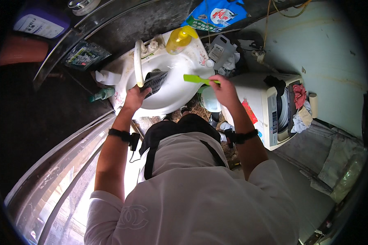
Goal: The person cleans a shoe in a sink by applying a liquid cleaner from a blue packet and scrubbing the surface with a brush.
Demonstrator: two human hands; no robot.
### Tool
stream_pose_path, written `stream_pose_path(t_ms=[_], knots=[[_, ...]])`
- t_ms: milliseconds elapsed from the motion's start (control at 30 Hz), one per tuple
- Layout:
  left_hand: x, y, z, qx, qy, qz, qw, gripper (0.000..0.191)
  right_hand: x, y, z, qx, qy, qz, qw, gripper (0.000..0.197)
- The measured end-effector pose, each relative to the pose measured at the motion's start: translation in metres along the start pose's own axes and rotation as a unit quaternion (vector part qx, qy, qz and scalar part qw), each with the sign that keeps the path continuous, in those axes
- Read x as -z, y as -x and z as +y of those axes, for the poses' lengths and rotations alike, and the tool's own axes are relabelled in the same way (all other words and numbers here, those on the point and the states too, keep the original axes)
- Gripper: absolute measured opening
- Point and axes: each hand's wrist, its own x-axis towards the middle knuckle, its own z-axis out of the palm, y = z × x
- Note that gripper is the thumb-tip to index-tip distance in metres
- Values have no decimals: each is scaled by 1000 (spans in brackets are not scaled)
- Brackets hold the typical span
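My left hand (pixel 135 98) grips the near end of a dark, mottled item (pixel 158 83) inside the white washbasin (pixel 171 99). Its far end shows a dark opening or fold; its exact kind cannot be told. The basin's pale curved spout (pixel 138 62) comes down just above my left fingers. In my right hand (pixel 224 90) is the handle of a bright green brush (pixel 194 78), held over the basin's right rim. The brush's broad head points left, apart from the dark item, and its bristles are not visible.
A yellow pump bottle (pixel 178 41) stands on the basin's back ledge. To the left are a white bottle (pixel 109 77) and a green bottle (pixel 101 94). On the right sit a translucent jug (pixel 222 50) and a washing machine (pixel 248 101) with cloths (pixel 302 113) at its opening.
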Motion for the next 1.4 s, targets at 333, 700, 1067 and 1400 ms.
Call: stream_pose_path(t_ms=[333, 700, 1067, 1400], knots=[[-18, 9, -32, 15, 146, 22, 989, 46, -27, -78, 56, 6, -151, 162, 975, 27], [-17, 28, -31, 66, 181, 45, 980, 49, -107, -157, 56, -54, -35, 130, 989, 33], [-12, 27, 16, 54, 88, 35, 994, 43, -112, -162, 61, -53, 245, 17, 968, 35], [-21, 36, -8, 113, 272, 83, 952, 40, -143, -113, -24, 193, 47, -132, 971, 20]])
